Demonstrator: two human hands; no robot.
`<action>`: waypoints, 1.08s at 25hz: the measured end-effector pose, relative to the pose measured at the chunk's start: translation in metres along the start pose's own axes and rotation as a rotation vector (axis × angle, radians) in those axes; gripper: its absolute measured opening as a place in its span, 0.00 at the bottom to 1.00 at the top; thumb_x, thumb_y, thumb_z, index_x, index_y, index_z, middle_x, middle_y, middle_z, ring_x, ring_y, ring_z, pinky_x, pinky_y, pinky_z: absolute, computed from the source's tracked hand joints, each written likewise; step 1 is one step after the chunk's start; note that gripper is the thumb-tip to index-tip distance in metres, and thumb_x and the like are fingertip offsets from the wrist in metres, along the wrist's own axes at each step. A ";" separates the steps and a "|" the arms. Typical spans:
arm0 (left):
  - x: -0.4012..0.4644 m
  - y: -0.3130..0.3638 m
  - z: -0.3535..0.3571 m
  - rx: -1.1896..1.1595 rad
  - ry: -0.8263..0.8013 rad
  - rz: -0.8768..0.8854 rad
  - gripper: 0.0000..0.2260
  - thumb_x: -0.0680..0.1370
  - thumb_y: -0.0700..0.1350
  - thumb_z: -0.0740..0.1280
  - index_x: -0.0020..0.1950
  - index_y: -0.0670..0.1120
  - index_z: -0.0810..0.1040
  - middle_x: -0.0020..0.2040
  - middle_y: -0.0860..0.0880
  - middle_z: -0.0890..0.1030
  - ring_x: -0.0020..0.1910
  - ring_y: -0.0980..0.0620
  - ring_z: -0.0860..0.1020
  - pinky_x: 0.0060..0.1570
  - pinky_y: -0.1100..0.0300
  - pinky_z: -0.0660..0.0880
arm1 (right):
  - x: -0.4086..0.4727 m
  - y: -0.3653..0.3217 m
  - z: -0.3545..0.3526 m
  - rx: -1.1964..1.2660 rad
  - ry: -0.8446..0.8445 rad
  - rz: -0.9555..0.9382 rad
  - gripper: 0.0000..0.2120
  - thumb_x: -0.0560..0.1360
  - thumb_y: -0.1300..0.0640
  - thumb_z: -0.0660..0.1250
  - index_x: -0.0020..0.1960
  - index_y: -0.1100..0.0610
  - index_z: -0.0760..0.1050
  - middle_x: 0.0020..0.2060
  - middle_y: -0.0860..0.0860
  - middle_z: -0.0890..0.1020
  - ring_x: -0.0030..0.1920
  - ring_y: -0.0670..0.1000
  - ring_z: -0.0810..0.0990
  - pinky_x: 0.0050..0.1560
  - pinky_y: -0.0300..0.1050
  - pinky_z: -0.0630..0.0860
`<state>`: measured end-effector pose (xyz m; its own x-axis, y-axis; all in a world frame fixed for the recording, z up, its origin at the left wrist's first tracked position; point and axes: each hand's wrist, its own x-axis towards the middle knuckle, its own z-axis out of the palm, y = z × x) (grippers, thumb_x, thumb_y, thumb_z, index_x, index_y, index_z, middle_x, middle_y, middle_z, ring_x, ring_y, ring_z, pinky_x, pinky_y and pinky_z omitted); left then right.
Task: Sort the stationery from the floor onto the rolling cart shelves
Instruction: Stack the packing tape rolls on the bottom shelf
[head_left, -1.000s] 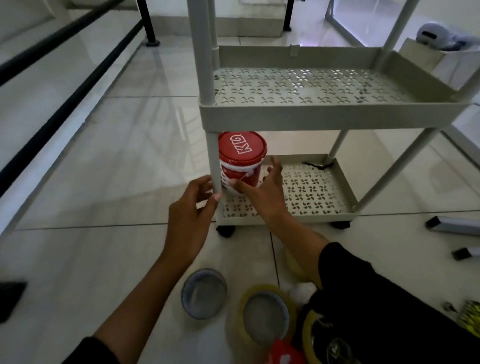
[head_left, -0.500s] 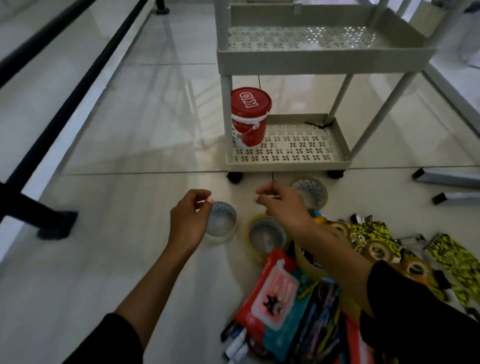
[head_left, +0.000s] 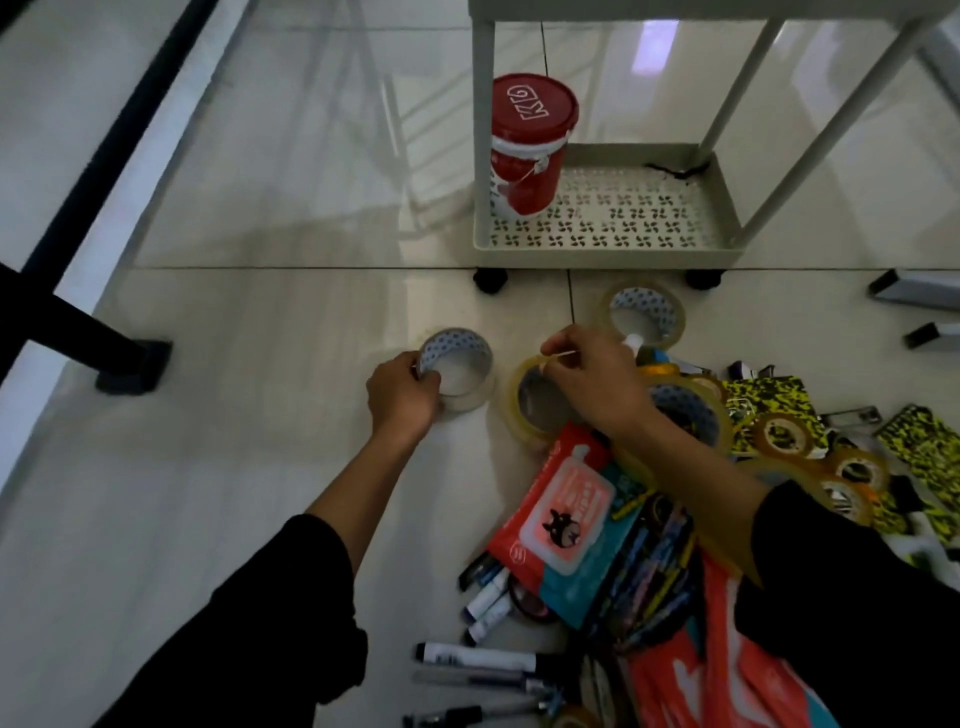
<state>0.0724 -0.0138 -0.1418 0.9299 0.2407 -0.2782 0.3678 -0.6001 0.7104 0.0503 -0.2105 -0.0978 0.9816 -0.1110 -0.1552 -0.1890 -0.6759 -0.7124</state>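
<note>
Nearest us, markers (head_left: 480, 660) and a pink packet (head_left: 558, 525) lie on the floor (head_left: 234, 493) below our right hand (head_left: 587, 387), which pinches the rim of a yellowish tape roll (head_left: 522, 410). Our left hand (head_left: 402, 397) grips a clear tape roll (head_left: 460, 374) just beside it. Beyond both hands, a red tub (head_left: 530, 150) stands on the cart (head_left: 613, 249) bottom shelf.

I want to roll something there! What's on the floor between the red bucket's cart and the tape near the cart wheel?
Nothing: head view shows bare tile between cart and tape roll.

Head view, steeply down, close.
</note>
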 end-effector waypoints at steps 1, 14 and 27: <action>-0.002 0.002 -0.002 -0.058 0.004 -0.013 0.10 0.75 0.40 0.64 0.54 0.40 0.80 0.48 0.42 0.83 0.46 0.42 0.81 0.49 0.51 0.78 | 0.000 0.000 0.000 -0.019 0.002 -0.016 0.07 0.75 0.61 0.66 0.53 0.58 0.78 0.51 0.54 0.80 0.50 0.51 0.78 0.56 0.50 0.75; -0.045 0.059 -0.001 -0.290 -0.124 0.143 0.14 0.77 0.40 0.66 0.62 0.41 0.77 0.48 0.47 0.80 0.41 0.52 0.80 0.35 0.64 0.80 | 0.016 0.018 -0.024 -0.591 -0.116 -0.139 0.12 0.75 0.65 0.64 0.58 0.62 0.74 0.52 0.61 0.79 0.53 0.61 0.77 0.46 0.49 0.72; -0.037 0.042 -0.012 -0.290 -0.055 0.099 0.12 0.76 0.41 0.67 0.59 0.40 0.78 0.51 0.43 0.81 0.44 0.47 0.82 0.36 0.62 0.81 | 0.029 0.000 0.004 -0.539 -0.089 -0.106 0.07 0.77 0.61 0.61 0.53 0.58 0.75 0.47 0.58 0.81 0.52 0.58 0.77 0.58 0.57 0.72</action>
<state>0.0536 -0.0388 -0.0941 0.9628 0.1457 -0.2277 0.2667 -0.3737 0.8884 0.0787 -0.2105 -0.1050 0.9841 0.0246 -0.1757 -0.0259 -0.9598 -0.2796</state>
